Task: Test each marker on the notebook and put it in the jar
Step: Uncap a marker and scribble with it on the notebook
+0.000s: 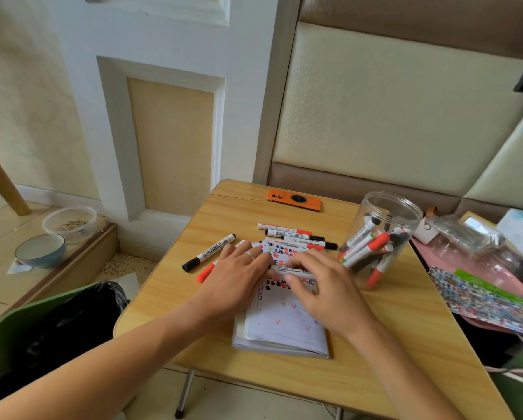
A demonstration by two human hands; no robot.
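While both hands (284, 274) pinch marker (293, 271) over notebook (284, 328), jar (384, 237) near table (405, 344) right edge.

a wooden table (375, 344) carries a notebook (284, 328) under the gripping hands, a phone (294, 200) beyond them, a row of markers (296, 236) just past the fingers, two markers (208, 253) left of the grip and a jar (384, 234) to its right.
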